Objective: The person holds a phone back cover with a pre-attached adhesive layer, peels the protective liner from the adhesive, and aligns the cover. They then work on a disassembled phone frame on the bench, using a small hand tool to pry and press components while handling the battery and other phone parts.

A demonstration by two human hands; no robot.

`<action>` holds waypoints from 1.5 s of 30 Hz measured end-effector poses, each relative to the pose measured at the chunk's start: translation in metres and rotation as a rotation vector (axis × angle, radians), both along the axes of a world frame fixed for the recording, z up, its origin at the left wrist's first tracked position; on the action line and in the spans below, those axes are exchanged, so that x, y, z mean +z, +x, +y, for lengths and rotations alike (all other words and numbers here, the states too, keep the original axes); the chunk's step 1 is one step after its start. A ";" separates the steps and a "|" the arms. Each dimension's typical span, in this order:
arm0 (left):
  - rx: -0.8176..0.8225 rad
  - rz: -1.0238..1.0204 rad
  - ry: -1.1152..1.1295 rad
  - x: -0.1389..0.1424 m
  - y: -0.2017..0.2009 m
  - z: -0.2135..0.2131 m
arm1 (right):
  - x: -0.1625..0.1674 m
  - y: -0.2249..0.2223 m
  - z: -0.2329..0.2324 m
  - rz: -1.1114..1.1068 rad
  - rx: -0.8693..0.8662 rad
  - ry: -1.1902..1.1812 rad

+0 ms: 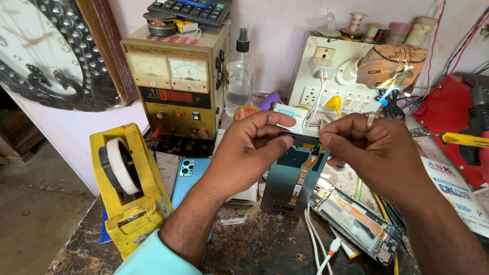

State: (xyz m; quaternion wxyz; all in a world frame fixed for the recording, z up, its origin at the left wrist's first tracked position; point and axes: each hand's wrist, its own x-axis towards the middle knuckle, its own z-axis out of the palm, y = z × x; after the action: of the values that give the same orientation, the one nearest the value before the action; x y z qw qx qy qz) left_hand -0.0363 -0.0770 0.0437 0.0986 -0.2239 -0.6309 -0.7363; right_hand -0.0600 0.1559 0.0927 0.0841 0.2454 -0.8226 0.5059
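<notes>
Both hands held a phone screen panel (293, 175) upright over the bench (254, 244), its bare back with the orange ribbon cable (304, 170) facing the camera. The left hand (244, 153) had its fingers (277, 121) pinched shut on the panel's top edge, and the right hand (374, 147) pinched the same edge from the other side, thumb and forefinger closed.

The grip looked narrow, all at the top rim, so the panel could have slipped or twisted, and thin glass flexed that way might have cracked. The ribbon cable lay exposed and could have torn if a finger caught it. Just below to the right sat an opened phone body (354, 221), with white cables (318, 239) trailing beside it; a dropped panel could have struck either. A yellow tape dispenser (130, 191) stood well apart on the left.
</notes>
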 end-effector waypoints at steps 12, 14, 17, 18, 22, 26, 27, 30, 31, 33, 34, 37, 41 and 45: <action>0.003 0.033 -0.009 -0.003 0.001 0.004 | -0.003 -0.008 0.006 -0.044 0.039 0.001; 0.013 0.049 -0.021 -0.003 0.001 0.004 | -0.002 -0.010 0.010 -0.044 0.093 -0.005; 0.024 0.045 -0.040 -0.003 0.001 0.003 | -0.002 -0.011 0.014 -0.084 0.122 -0.012; 0.027 0.039 -0.047 -0.003 0.002 0.003 | -0.002 -0.011 0.014 -0.092 0.119 -0.021; 0.026 0.056 -0.035 -0.002 0.002 0.004 | 0.001 -0.011 0.012 -0.117 0.110 -0.053; 0.029 0.038 -0.032 -0.002 0.004 0.005 | 0.006 -0.010 0.008 -0.111 0.142 -0.066; 0.029 0.033 -0.029 -0.001 0.004 0.005 | 0.008 -0.010 0.007 -0.099 0.151 -0.052; 0.015 0.045 -0.019 -0.001 0.004 0.005 | 0.014 -0.009 0.004 -0.067 0.176 -0.016; 0.009 0.043 -0.006 -0.001 0.004 0.005 | 0.016 -0.009 0.003 -0.056 0.182 -0.009; -0.004 0.037 0.022 -0.001 0.004 0.006 | 0.020 -0.008 0.000 -0.034 0.166 0.029; 0.002 0.036 0.018 -0.002 0.004 0.006 | 0.021 -0.007 -0.001 -0.021 0.146 0.058; 0.012 0.033 0.013 -0.003 0.004 0.008 | 0.024 -0.004 -0.005 -0.029 0.085 0.118; 0.009 0.052 0.019 -0.005 0.003 0.007 | 0.023 -0.001 -0.009 -0.040 0.047 0.140; -0.002 0.077 0.032 -0.005 0.003 0.008 | 0.020 0.000 -0.012 -0.011 0.019 0.133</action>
State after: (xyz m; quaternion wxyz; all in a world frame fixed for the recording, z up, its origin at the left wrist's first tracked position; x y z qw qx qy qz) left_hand -0.0330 -0.0692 0.0383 0.1256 -0.2511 -0.6144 -0.7374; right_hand -0.0605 0.1441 0.1132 0.0583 0.2554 -0.8526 0.4522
